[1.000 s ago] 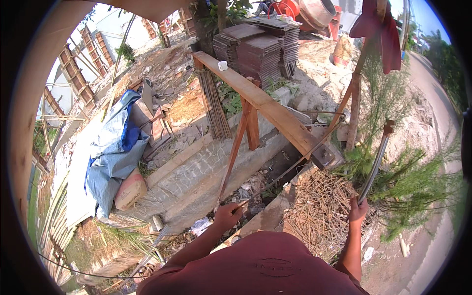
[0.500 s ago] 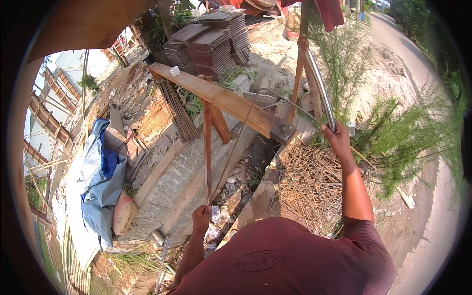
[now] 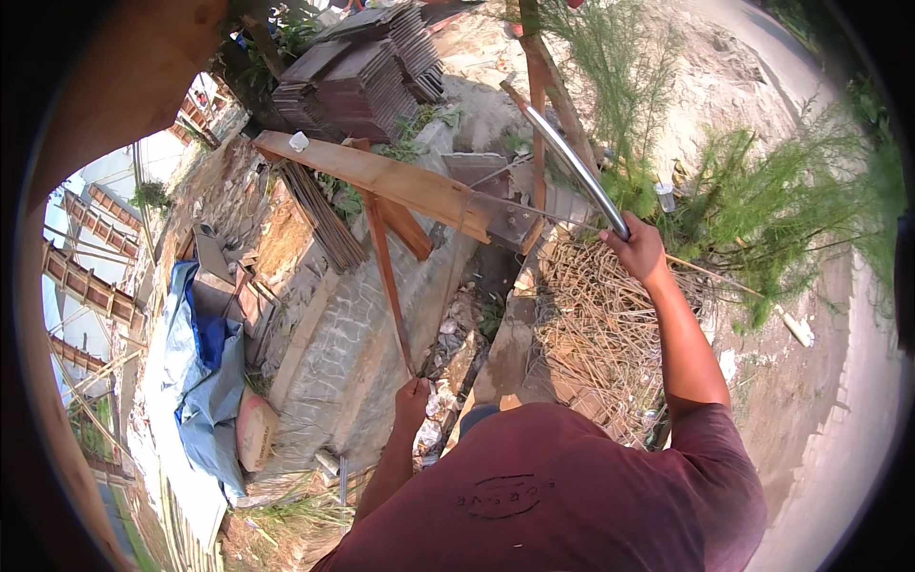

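Observation:
My right hand (image 3: 637,248) is closed round the near end of a shiny metal pipe (image 3: 577,172). This pipe slants away to the upper left and ends in a brown, rusty-looking tip. Lower down, my left hand (image 3: 412,398) is a closed fist, gripping the end of a thin metal rod (image 3: 562,217). The rod runs up to the wooden beam (image 3: 381,176) and bends toward my right hand; how it passes over the beam's end is hard to make out. A dark metal plate (image 3: 513,221) sits at the beam's near end.
Wooden legs (image 3: 381,267) prop the beam, with a bundle of rods (image 3: 319,214) beneath. Bent thin rods (image 3: 600,334) are heaped at the right. Stacked roof tiles (image 3: 353,81) stand behind; a blue tarpaulin (image 3: 205,367) and a sack (image 3: 255,434) lie left. Feathery green branches (image 3: 762,210) spread rightward.
The pipe's far end has swung to the left, so it slants more. My right hand has shifted slightly left. The view has moved a little; the left fist still grips the rod.

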Motion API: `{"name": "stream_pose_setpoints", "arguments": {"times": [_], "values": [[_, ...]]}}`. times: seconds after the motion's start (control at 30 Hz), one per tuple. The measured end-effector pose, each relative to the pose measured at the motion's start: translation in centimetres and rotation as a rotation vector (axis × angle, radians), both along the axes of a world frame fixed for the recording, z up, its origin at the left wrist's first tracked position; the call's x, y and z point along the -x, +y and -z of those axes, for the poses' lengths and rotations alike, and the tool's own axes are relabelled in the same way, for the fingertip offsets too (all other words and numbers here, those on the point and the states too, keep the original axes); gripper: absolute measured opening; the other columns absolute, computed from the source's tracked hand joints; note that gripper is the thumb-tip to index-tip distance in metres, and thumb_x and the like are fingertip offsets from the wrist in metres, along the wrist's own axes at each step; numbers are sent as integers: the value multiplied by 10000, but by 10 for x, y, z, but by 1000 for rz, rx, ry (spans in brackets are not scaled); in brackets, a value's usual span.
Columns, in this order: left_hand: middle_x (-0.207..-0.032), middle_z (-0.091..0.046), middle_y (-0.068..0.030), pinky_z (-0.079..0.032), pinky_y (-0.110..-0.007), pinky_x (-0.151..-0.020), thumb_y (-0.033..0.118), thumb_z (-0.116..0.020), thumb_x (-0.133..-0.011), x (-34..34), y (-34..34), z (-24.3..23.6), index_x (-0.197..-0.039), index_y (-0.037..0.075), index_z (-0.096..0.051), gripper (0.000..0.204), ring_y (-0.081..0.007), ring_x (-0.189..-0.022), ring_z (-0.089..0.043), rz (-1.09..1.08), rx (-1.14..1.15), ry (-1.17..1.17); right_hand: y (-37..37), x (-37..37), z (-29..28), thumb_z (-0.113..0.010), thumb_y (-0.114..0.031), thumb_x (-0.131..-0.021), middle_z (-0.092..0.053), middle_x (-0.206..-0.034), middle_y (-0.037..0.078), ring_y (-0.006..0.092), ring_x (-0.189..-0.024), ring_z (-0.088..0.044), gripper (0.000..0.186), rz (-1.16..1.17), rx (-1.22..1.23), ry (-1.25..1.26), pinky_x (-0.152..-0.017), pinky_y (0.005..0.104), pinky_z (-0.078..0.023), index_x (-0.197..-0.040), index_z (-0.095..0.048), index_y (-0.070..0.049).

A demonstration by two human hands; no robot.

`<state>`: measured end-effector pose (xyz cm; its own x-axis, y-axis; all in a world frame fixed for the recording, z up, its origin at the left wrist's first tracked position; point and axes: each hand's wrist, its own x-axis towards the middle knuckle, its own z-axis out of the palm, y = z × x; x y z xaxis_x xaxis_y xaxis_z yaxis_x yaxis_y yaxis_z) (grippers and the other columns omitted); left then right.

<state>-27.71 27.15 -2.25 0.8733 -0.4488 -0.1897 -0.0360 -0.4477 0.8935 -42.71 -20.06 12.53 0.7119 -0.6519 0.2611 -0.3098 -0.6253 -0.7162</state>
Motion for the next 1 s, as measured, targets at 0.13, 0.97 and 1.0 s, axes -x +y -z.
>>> {"name": "stream_pose_setpoints", "arguments": {"times": [0.13,0.97,1.0], "values": [[-578,-432,40,-335,-264,-508,283,-548,-943,-22,0,-26,-690,38,-510,354,-55,-564,-374,37,-133,-8,-9,-3,15,-706,-301,-810,-459,-575,103,202,-547,-430,342,23,-42,20,-546,345,-397,-770,-506,-26],[-626,-556,-141,-427,-361,-586,319,-591,-891,-242,-17,-54,-819,9,-618,320,-191,-568,-499,363,-548,-19,41,-95,87,-674,-367,-799,-530,-589,111,227,-523,-502,384,305,-276,433,-522,390,-394,-768,-549,-5],[-635,-566,-126,-430,-356,-587,310,-593,-892,-256,-23,-61,-849,16,-625,298,-182,-570,-503,378,-547,-3,44,-105,88,-674,-365,-799,-527,-588,109,222,-522,-496,383,313,-273,439,-520,390,-391,-769,-548,-5]]}}
